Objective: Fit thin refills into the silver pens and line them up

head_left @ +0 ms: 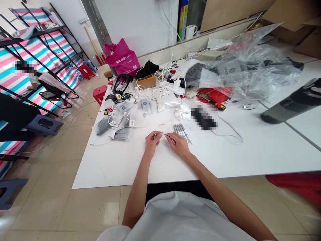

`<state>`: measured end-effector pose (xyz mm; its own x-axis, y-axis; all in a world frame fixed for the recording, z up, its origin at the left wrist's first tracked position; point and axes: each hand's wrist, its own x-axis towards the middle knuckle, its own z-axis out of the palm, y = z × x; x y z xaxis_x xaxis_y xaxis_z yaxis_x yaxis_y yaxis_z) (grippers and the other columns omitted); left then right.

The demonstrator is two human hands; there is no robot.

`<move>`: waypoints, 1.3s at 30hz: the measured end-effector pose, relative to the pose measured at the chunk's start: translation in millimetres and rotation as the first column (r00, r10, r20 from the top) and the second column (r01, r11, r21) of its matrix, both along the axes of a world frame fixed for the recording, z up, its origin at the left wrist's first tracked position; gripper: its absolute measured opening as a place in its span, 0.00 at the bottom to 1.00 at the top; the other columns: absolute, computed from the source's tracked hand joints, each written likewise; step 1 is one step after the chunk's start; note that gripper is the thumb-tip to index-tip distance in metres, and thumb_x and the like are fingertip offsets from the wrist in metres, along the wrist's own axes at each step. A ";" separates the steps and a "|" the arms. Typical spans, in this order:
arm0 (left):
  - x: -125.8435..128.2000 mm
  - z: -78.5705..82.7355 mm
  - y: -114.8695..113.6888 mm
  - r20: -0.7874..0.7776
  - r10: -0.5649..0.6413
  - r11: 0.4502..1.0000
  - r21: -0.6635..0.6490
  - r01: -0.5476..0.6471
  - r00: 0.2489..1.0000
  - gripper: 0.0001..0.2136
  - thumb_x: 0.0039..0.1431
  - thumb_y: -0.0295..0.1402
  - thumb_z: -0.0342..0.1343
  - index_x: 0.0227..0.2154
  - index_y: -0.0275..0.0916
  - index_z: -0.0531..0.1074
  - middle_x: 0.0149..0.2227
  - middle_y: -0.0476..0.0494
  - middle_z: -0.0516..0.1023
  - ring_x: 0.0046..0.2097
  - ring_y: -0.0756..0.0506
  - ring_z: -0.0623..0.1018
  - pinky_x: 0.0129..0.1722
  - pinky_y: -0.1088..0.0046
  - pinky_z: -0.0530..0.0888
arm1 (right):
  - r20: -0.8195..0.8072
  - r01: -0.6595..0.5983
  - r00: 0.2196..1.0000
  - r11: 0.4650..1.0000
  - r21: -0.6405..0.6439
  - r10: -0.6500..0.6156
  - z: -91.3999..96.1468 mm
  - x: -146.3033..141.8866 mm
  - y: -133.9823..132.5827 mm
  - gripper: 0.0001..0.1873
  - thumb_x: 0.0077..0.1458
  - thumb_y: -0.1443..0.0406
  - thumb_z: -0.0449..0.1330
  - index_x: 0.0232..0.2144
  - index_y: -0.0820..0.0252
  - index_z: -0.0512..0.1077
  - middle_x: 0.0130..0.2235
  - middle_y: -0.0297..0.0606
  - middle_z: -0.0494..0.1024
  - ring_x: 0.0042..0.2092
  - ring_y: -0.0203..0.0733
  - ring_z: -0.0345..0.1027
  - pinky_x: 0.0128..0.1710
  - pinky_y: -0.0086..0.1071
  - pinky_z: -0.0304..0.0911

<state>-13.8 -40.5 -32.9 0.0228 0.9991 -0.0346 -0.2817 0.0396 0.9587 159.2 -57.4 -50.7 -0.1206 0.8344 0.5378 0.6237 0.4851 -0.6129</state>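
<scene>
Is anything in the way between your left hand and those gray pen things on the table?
Yes, a little. The thin pointed tool held between your hands crosses that gap from your left hand. Your right hand also sits there, right beside the gray pen-like sticks.

place: dormitory-style workroom | sleeping: black metal bunk frames (40, 43) with pink-and-teal striped mattresses (32, 55) | work: long white rectangular table (250, 157) | on it: tangled white cables (170, 72), clear plastic bags (253, 63) | floor: beige ceramic tiles (50, 204)
</scene>
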 end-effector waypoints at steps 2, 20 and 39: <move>-0.3 -0.5 0.5 -0.002 0.008 1.000 0.003 -0.008 1.000 0.15 0.52 0.45 0.73 0.36 0.40 0.82 0.27 0.54 0.62 0.23 0.58 0.54 0.22 0.75 0.53 | 0.001 0.002 1.000 1.000 -0.001 -0.002 0.0 0.1 0.0 0.16 0.74 0.58 0.52 0.46 0.56 0.79 0.33 0.37 0.77 0.30 0.38 0.68 0.32 0.33 0.59; -1.9 3.9 3.0 0.264 -0.026 0.999 -0.035 0.037 0.964 0.19 0.59 0.38 0.68 0.52 0.40 0.79 0.35 0.49 0.70 0.30 0.55 0.65 0.31 0.76 0.67 | -0.029 0.001 1.000 0.999 -0.049 -0.003 -1.9 0.0 -0.9 0.14 0.74 0.56 0.53 0.46 0.54 0.76 0.38 0.38 0.81 0.33 0.39 0.73 0.33 0.33 0.63; -7.4 7.2 1.0 0.429 -0.037 0.997 -0.051 0.066 0.903 0.17 0.60 0.38 0.69 0.45 0.44 0.68 0.60 0.40 0.78 0.62 0.43 0.78 0.60 0.63 0.73 | 0.022 -0.009 1.000 0.998 -0.056 0.010 -1.1 -1.0 -0.5 0.16 0.74 0.55 0.52 0.46 0.54 0.77 0.37 0.38 0.81 0.31 0.39 0.71 0.34 0.33 0.62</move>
